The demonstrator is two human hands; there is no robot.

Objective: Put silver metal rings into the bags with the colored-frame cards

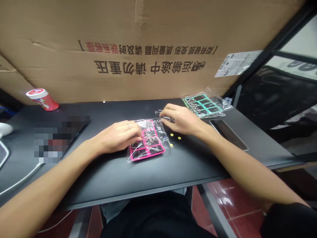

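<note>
A clear plastic bag (162,132) lies on the dark desk, with a pink frame (148,152) divided into windows inside it. Thin silvery wire rings (150,136) show on or in the bag, which I cannot tell. My left hand (121,135) grips the bag's left side with curled fingers. At the bag's upper right, my right hand (179,119) has its thumb and fingers closed around more loose wire rings (168,116). Several small yellow discs (179,138) lie just below my right hand.
Behind my right hand lies another bagged frame, in teal (210,105), with wire rings. A phone (228,135) rests beside my right forearm. On the left are a red and white canister (43,99), a blurred dark object and a white cable (22,181). Cardboard (148,86) stands along the back.
</note>
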